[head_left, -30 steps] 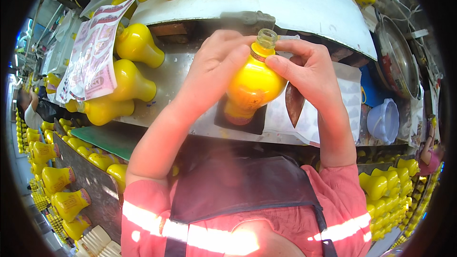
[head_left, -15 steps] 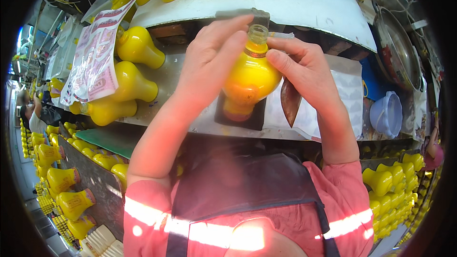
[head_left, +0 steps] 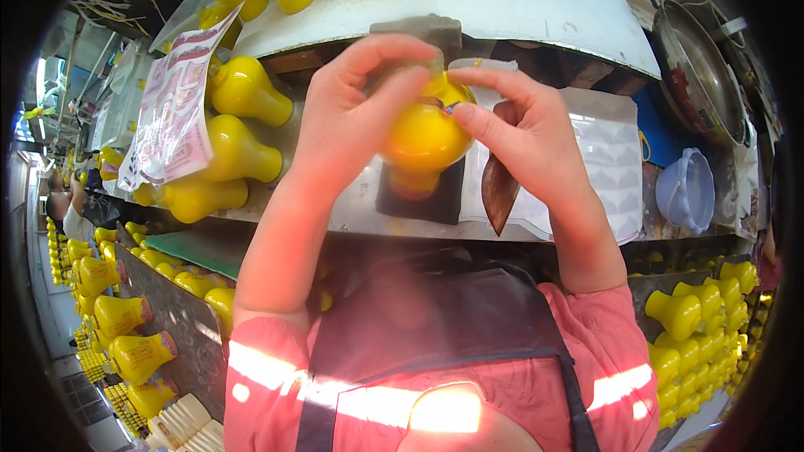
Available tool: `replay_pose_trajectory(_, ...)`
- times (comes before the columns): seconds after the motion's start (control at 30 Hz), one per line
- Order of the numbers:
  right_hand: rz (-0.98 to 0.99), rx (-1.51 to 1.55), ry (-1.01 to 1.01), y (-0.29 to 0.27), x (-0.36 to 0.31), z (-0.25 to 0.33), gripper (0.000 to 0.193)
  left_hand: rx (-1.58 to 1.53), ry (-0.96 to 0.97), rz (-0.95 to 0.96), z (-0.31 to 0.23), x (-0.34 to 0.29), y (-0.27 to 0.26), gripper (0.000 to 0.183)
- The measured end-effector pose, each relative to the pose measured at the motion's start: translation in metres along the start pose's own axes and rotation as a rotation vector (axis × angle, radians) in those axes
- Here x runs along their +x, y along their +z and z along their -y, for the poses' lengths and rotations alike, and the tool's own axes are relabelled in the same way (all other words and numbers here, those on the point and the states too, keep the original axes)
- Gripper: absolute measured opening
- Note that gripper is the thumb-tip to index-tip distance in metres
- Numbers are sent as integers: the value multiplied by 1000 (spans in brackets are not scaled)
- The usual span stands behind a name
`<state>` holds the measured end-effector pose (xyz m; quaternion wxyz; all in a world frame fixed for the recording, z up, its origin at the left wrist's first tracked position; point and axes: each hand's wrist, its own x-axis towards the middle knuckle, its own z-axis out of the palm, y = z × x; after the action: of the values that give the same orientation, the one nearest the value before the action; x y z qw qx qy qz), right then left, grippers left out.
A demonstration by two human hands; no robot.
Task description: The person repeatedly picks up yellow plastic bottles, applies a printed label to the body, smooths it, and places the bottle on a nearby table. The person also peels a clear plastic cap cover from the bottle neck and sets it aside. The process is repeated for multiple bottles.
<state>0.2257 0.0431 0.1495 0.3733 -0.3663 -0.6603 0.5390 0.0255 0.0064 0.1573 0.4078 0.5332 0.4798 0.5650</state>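
Observation:
A glossy yellow bottle [head_left: 425,144] with a rounded body and a narrow neck stands upright on a dark pad [head_left: 450,201] in front of me. My left hand [head_left: 356,105] curls around the neck from the left, its thumb and fingertips smeared by motion. From the other side my right hand [head_left: 523,130] presses its thumb and forefinger against the neck, where a thin patterned band [head_left: 437,104] partly shows. Tucked under the right hand's other fingers is a brown, flat, pointed tool [head_left: 500,197], its tip hanging down toward me.
Printed pink sheets [head_left: 172,109] lie over yellow bottles [head_left: 239,149] at left. A pale sheet [head_left: 599,151] and a lavender bucket [head_left: 685,191] are at right. A white board [head_left: 502,0] spans the back; stacked bottles [head_left: 674,314] fill the lower right.
My left thumb and fingers have closed in on the bottle's neck. The right thumb and forefinger remain at the neck. The whole view has shifted slightly.

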Motion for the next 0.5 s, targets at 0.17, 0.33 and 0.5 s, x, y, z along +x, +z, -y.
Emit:
replay_pose_trajectory(0.17, -59, -262, -154, 2, -11, -4, 35, 75, 73, 84, 3, -6, -7, 36)
replay_pose_trajectory(0.33, -83, -291, -261, 9, -14, -3, 23, 92, 97, 55, 5, -6, -3, 36)
replay_pose_trajectory(0.5, -173, -324, -243, 18, -10, 1, 15, 163, 113, 32, 1, -9, -3, 36)
